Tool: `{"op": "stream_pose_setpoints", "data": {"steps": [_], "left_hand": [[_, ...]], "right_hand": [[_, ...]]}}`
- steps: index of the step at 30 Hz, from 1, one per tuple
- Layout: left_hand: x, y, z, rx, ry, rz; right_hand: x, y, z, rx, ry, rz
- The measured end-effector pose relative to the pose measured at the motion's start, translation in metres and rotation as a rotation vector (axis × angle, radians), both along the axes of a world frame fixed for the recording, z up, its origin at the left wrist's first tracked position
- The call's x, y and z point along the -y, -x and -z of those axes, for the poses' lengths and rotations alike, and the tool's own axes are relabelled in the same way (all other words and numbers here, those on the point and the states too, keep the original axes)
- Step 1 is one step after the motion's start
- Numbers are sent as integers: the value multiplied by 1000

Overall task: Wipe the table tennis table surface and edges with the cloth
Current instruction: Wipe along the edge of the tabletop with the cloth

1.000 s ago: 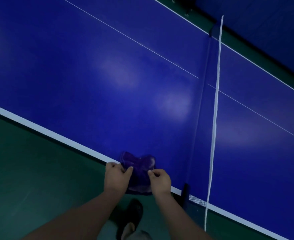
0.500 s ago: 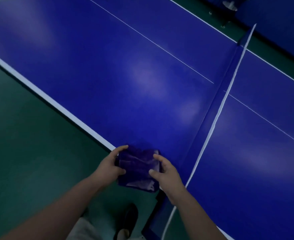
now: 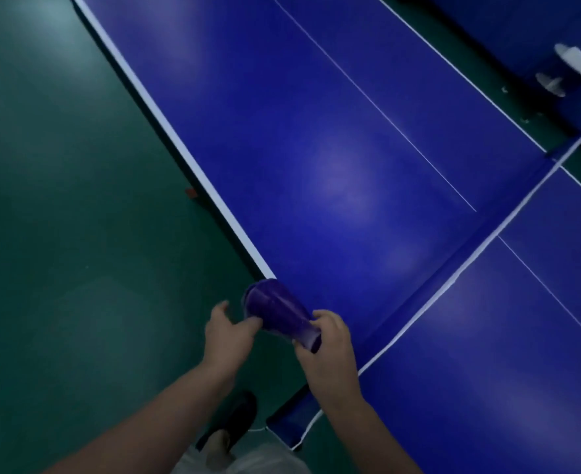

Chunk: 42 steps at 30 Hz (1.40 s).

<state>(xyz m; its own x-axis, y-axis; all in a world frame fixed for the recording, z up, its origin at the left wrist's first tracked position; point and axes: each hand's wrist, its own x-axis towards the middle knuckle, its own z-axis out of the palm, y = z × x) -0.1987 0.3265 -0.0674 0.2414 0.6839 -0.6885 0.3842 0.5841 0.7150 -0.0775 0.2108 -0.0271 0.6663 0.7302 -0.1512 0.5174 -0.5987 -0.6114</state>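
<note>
**Cloth position at the near table edge**

The purple cloth is bunched into a rolled, tapered bundle. It sits at the near side edge of the table tennis table, over the white edge line, close to the net.

My right hand grips the narrow end of the bundle, fingers and thumb curled round it. My left hand is at the wider end: its fingertips touch the cloth's underside, the thumb is raised apart from them, and the fingers are only loosely bent. I cannot tell whether this hand has a firm hold.

The table surface is blue, with a thin white centre line running along it. The net crosses the table to the right of my hands; its near end overhangs the table edge below my right forearm.

Beneath the table lies a green floor. My dark shoe shows between my forearms. White objects, blurred, stand beyond the far side.
</note>
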Motion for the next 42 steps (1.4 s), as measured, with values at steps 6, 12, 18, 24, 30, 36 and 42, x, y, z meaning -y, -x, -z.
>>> {"op": "stream_pose_setpoints", "data": {"steps": [6,12,18,24,30,36,42], "left_hand": [[31,-11,8,592,598,-336],[44,-7,43,594,636,-570],[59,-26,95,359,265,-509],[63,-80,125,357,-48,-335],[69,-111,140,404,-16,-394],[92,-102,144,459,104,-186],[83,-110,146,426,98,-137]], "right_hand": [[-16,43,14,-145,101,-30],[-18,13,14,-360,413,-451],[-87,-94,52,136,314,-925],[-180,-114,120,478,171,-1372],[-181,-119,156,497,101,-1224],[-182,-121,156,497,43,-1106],[-184,-125,161,473,-7,-1104]]}}
